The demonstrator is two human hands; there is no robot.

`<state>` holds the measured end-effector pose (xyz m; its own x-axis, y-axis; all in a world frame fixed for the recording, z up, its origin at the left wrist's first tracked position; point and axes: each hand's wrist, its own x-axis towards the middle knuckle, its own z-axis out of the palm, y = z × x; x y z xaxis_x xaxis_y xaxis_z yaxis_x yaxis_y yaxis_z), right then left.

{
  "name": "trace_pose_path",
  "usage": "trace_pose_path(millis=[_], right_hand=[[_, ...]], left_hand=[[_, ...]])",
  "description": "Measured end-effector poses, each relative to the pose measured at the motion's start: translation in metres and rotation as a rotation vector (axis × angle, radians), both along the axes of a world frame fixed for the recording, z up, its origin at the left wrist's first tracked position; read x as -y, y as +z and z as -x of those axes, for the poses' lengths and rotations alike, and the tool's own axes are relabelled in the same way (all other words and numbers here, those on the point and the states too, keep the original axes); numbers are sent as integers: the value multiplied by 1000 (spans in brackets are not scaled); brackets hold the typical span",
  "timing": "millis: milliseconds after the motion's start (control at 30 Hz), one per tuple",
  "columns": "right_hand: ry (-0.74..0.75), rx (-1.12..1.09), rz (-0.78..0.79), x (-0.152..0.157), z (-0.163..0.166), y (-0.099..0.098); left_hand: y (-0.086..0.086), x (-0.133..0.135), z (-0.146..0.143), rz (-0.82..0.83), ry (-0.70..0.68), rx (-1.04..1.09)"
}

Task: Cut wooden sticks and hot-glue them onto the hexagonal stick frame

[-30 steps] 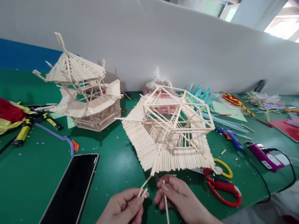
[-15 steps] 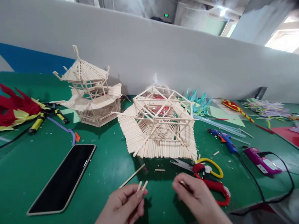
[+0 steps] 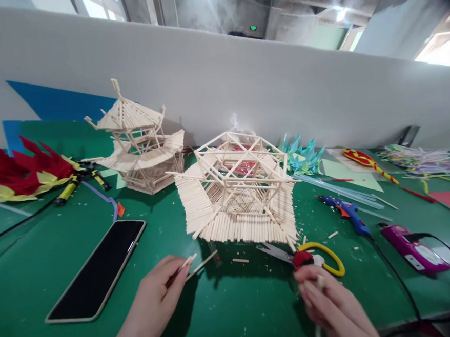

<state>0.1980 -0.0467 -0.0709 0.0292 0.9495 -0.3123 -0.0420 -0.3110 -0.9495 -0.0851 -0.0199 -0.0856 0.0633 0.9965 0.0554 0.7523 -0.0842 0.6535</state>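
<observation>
My left hand (image 3: 160,288) is closed in a pinch on short thin wooden sticks (image 3: 189,260), their pale ends poking out past the fingertips. Just beyond it, another thin stick lies on the green table. My right hand (image 3: 330,300) is curled, and a pale wooden stick (image 3: 320,282) shows between its fingers. Its fingertips are at the scissors (image 3: 302,258), and they hide the red handle; whether they touch it I cannot tell. Ahead of both hands stands an open-topped model pavilion (image 3: 244,223) built of wooden sticks.
A taller stick pagoda (image 3: 139,154) stands behind on the left. A phone (image 3: 97,272) lies left of my hands. On the right are a blue glue gun (image 3: 346,214), a purple power bank (image 3: 413,247) with a cable, and clear glue sticks (image 3: 334,189). Red paper petals (image 3: 24,167) sit far left.
My hands have moved apart: the left one went left with its sticks, the right one went right onto the scissors' handle area. The view has shifted slightly.
</observation>
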Motion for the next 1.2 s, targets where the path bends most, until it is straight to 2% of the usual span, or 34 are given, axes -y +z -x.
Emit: trace_pose_path(millis=[67, 133, 300, 533, 767, 1200], right_hand=[[12, -291, 89, -14, 41, 0], [9, -457, 154, -27, 72, -4], [54, -396, 155, -47, 111, -27], [286, -147, 120, -57, 121, -36], [345, 127, 20, -67, 124, -39], [431, 177, 81, -66, 124, -33]], left_hand=[[-8, -6, -5, -35, -33, -36], [-17, -12, -9, -61, -62, -82], [-33, -17, -12, -113, -71, -173], [-37, -17, -10, -147, -45, -226], [-35, -25, -5, -209, -59, -162], [-28, -6, 25, -289, 41, -159]])
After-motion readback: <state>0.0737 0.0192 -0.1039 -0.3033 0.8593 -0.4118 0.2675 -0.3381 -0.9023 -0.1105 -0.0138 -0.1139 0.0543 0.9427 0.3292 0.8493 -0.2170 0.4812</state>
